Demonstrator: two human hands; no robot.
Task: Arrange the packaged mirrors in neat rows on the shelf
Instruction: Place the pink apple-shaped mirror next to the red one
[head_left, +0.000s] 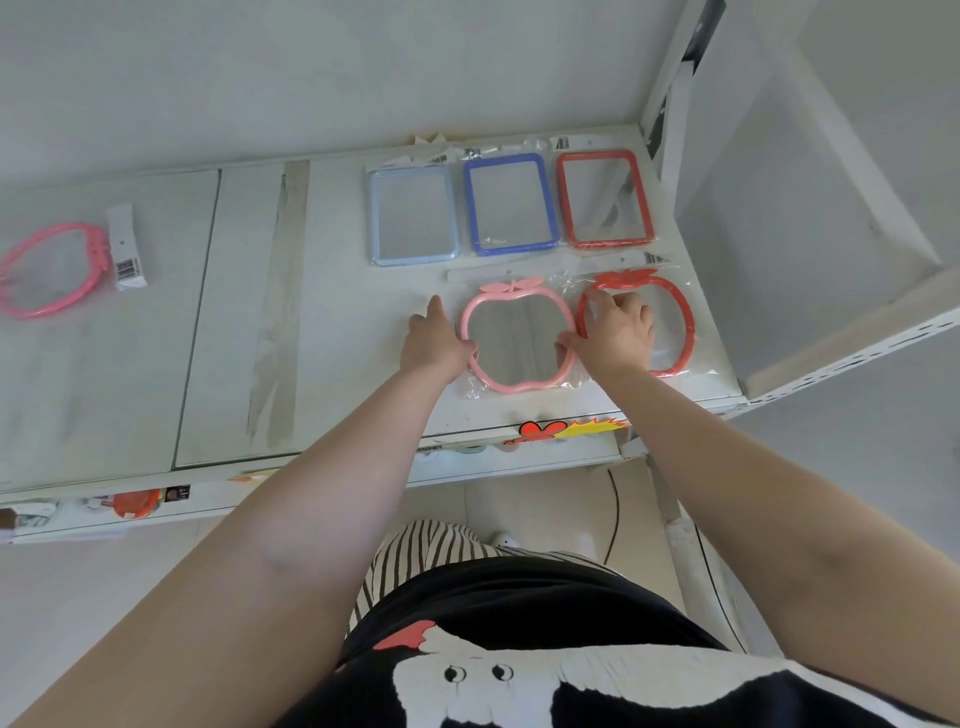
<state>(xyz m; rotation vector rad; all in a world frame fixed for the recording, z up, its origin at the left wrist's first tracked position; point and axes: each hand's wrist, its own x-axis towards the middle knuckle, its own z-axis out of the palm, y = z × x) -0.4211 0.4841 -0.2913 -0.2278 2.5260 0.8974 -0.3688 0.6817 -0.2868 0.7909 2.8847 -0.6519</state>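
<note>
Looking down, I see the white shelf (337, 291) carrying two rows at its right end. At the back lie three packaged rectangular mirrors: pale blue (414, 216), dark blue (511, 204), red (604, 198). In front, the pink apple mirror (517, 338) sits beside the red apple mirror (670, 322). My left hand (435, 340) grips the pink frame's left edge; my right hand (615, 332) pinches its right edge, fingers overlapping the red one. Far left lies another pink mirror (52, 270).
</note>
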